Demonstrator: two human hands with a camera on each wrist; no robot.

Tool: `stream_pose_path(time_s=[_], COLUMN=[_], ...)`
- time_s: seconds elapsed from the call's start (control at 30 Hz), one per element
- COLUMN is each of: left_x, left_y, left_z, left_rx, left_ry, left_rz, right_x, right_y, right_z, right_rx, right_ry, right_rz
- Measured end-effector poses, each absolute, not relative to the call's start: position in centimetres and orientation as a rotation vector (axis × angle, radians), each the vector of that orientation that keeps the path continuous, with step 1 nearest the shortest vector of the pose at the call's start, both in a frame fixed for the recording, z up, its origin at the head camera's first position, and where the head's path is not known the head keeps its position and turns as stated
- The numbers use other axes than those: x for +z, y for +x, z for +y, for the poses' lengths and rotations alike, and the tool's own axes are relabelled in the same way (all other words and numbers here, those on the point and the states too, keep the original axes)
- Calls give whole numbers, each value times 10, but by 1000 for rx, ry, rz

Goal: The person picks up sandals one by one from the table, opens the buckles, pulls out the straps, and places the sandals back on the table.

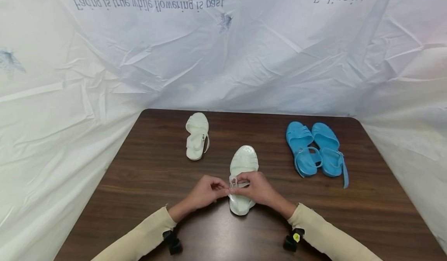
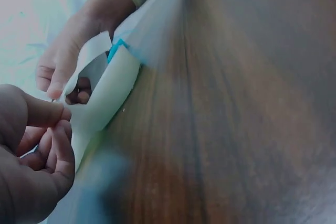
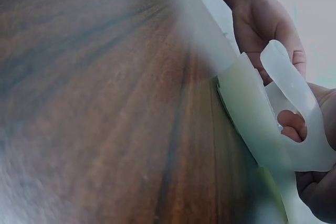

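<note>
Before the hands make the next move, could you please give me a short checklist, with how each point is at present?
1. Both hands at the nearer white sandal: ok. Left hand and right hand pinch around its strap, beside the buckle.
2. Nearer sandal's direction: ok. Its toe points away from the person.
3. Strap end fully through the buckle: cannot tell. Fingers cover that part.
4. Other white sandal out of the way: ok. It lies apart, farther back on the left.
5. Blue sandals clear of the hands: ok. They lie to the right, untouched.
</note>
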State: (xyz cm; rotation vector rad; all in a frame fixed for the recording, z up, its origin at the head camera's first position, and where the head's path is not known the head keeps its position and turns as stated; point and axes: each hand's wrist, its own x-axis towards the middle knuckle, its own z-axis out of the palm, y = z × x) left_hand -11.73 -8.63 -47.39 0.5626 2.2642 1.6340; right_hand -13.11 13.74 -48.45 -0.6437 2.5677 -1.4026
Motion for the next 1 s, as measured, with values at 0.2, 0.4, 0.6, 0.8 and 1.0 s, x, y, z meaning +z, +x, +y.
stream_pose_path(time_s=[0.2,0.4,0.6,0.8,1.0], left_x=[-494,-491,-481,-476,-480], left_y=[-124,-128,-132,-133,-137], left_z=[-87,-88,-92,-93,-88], left_rx=[1681,1683,1554,1589,1583], left_ry=[570,510,612,774,968], left_rz=[2256,2163,2318,2412,2489], right_x=[-483,-484,-483,-484,-483], right_y=[-131,-130,-130,-130,-130], right_z=[138,138,138,138,139], right_rx=[-1380,-1381,-1404,-1424,-1387], right_ry=[-664,-664,-643,-641,-679], right_rz=[2555,2556,2545,2512,2545])
